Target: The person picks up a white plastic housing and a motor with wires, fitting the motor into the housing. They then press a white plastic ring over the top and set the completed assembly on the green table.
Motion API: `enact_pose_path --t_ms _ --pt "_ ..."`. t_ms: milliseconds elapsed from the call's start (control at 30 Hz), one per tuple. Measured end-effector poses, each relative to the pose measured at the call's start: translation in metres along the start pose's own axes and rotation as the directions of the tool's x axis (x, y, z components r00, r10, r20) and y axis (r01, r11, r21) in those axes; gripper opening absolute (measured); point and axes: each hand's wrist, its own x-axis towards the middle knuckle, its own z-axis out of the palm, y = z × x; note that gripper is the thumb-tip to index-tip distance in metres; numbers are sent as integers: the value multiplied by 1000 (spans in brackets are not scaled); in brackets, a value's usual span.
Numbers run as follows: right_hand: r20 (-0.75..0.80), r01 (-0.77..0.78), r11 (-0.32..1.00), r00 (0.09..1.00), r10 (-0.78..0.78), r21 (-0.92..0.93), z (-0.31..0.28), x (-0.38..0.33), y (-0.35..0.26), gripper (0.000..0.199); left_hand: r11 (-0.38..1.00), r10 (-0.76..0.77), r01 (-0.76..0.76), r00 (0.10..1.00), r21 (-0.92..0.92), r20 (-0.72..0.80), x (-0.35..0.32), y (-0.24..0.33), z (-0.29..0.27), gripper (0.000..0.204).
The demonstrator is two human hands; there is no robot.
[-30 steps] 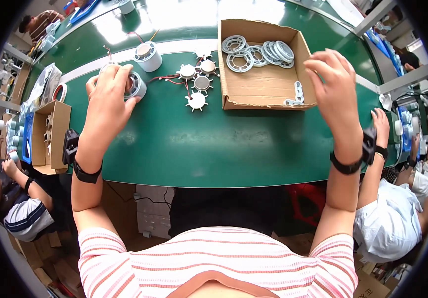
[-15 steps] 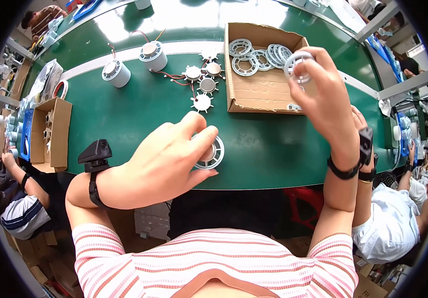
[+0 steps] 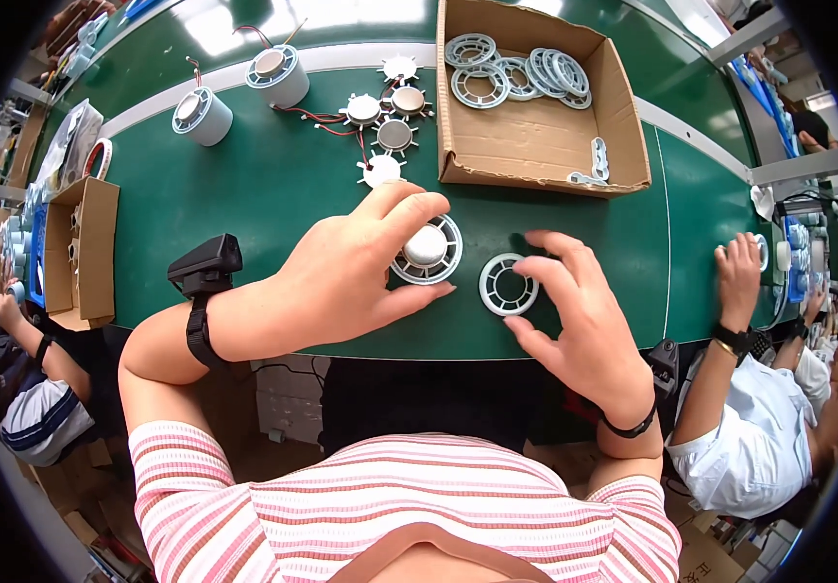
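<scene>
In my left hand (image 3: 365, 257), closed at its rim, is a pale spoked ring with a white round centre (image 3: 427, 247), just above the green tabletop near its front edge. My right hand (image 3: 574, 301) has its thumb and forefinger at the edge of a second pale spoked ring (image 3: 486, 291), whose middle is an open hole. A small gap separates the two rings. Behind my left hand lie several round discs with prongs (image 3: 381, 171), some white and some metallic, with red wires.
An open cardboard box (image 3: 545, 160) holds several spoked rings (image 3: 480, 86) and small pale clips. Two white cylinders (image 3: 207, 119) with wires stand at the back left. A smaller carton (image 3: 98, 243) sits at the left edge. Another person's hand (image 3: 737, 277) is at the right.
My right hand has come down from over the box toward my left hand, bringing a spoked ring. The left hand's ring has turned, showing its white centre. The view has shifted a little.
</scene>
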Motion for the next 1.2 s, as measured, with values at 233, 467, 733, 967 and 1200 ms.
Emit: enact_pose_path --t_ms 233,467,733,967,1200 --pt "-180 -90 994 981 76 -68 34 -8 -2 64 913 -115 124 992 -388 47 -2 -5 10 62" --pt "-274 2 999 962 -11 -32 43 -12 13 73 728 -175 260 965 -635 195 -3 -3 7 68" --pt "-361 176 936 931 -57 306 30 8 -22 83 457 -188 492 868 -741 460 1 1 11 71" --pt "-230 217 933 961 -153 286 31 21 -30 86 474 -158 480 871 -739 465 0 -4 14 66" --pt "-122 205 905 978 -171 373 26 24 -18 79 534 -25 356 913 -767 407 1 -13 17 62"
